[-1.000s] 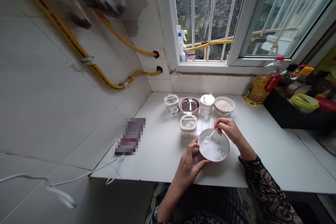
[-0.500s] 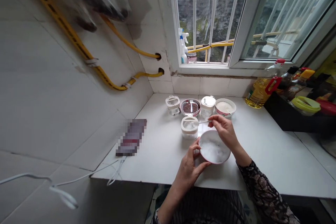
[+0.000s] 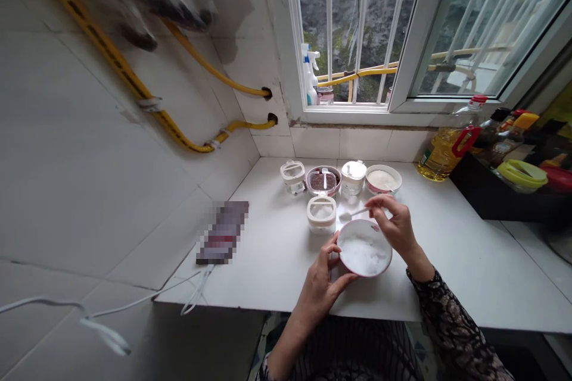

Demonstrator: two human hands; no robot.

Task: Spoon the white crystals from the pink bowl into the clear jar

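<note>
My left hand (image 3: 322, 280) grips the left rim and side of a bowl (image 3: 364, 248) that holds white granular stuff. Between the fingertips of my right hand (image 3: 394, 226) is the handle of a small white spoon (image 3: 353, 215), its scoop over the gap between the bowl and a lidded clear jar (image 3: 322, 215). White contents show in that jar, just up and left of the bowl. Behind stand another lidded jar (image 3: 293, 177), a bowl of dark red stuff (image 3: 323, 181) with a clear lid and small spoon on top, a white-lidded jar (image 3: 353, 177) and a bowl of pale powder (image 3: 383, 180).
A blurred dark flat item (image 3: 223, 232) with a white cable (image 3: 196, 294) lies at the counter's left. At the right stand an oil bottle (image 3: 440, 152) and a black box (image 3: 500, 196) of bottles. A barred window (image 3: 357, 30) is behind the counter (image 3: 268, 238).
My right hand has drawn the spoon right and slightly down, from over the near jar to the space beside it. My left hand still holds the bowl.
</note>
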